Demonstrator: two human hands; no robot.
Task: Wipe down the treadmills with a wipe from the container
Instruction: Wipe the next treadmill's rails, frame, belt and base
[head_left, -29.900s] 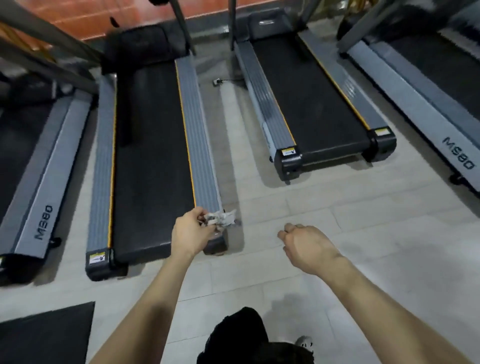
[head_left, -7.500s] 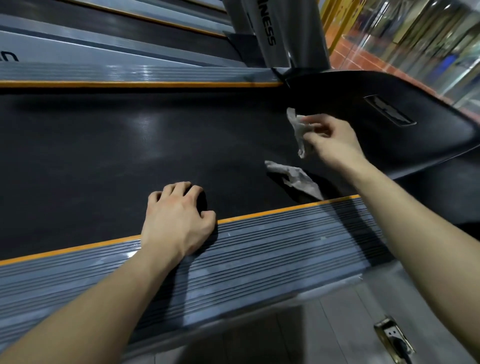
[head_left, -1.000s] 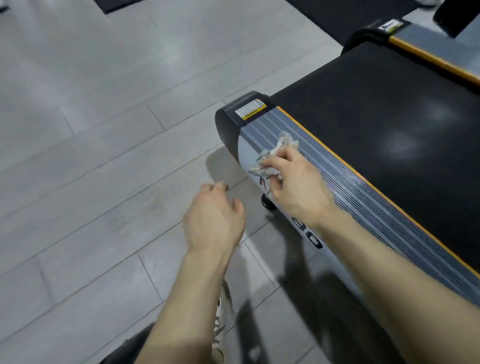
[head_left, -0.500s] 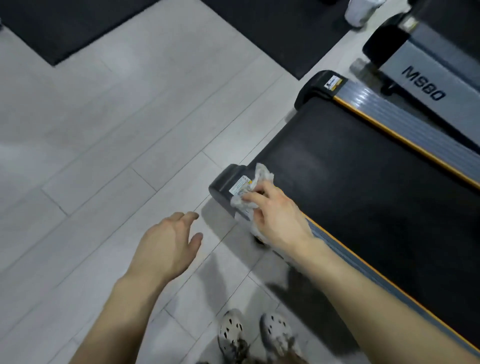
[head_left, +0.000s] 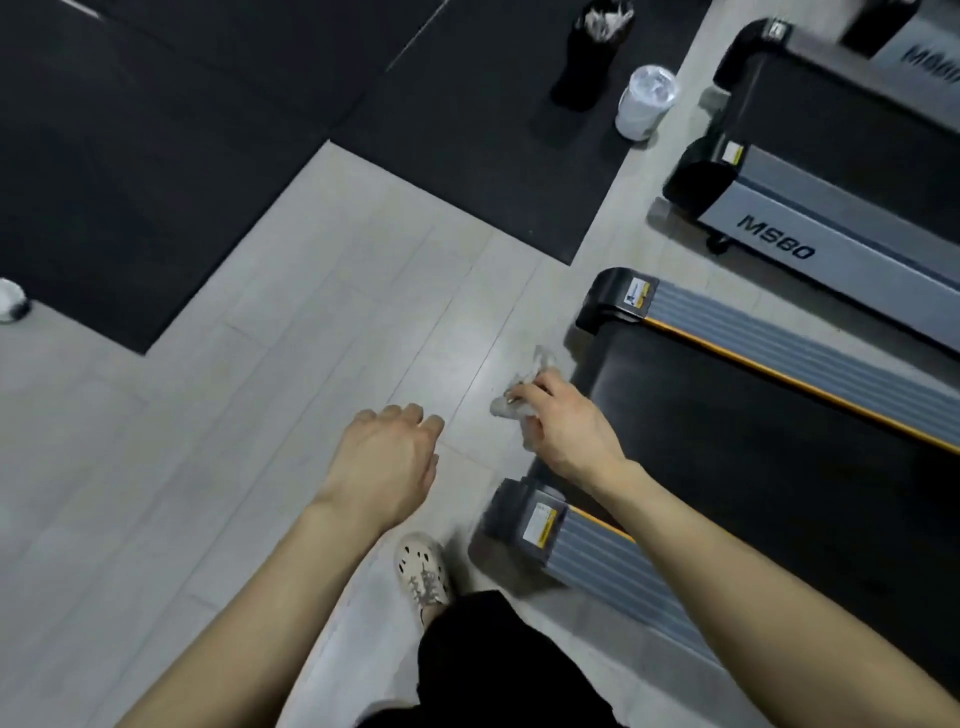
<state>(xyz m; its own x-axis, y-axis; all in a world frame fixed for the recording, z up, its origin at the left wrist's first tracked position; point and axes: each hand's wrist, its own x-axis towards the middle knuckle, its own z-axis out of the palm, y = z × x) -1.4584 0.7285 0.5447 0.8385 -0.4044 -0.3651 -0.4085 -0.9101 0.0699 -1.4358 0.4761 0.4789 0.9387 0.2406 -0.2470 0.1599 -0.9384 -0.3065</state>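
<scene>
My right hand (head_left: 566, 428) grips a crumpled white wipe (head_left: 524, 387) just off the rear end of the nearest treadmill (head_left: 753, 457), over the pale floor. That treadmill has a black belt, grey ribbed side rails with orange edging and black end caps. My left hand (head_left: 387, 460) hangs over the floor with loosely curled fingers and holds nothing. A white round wipe container (head_left: 645, 106) stands on the floor at the top, beside a second treadmill (head_left: 810, 208) marked MS80.
Black rubber mats (head_left: 156, 156) cover the floor at the top and left. A black bin-like object with white scraps (head_left: 592, 52) stands next to the container. My shoe (head_left: 422, 574) is on the pale tiles close to the near end cap (head_left: 511, 514). A small white object (head_left: 10, 301) lies at the left edge.
My right hand has slid with the wipe from the near side rail's end cap across the rear end of the treadmill. The view has swung back and now takes in the container and the mats.
</scene>
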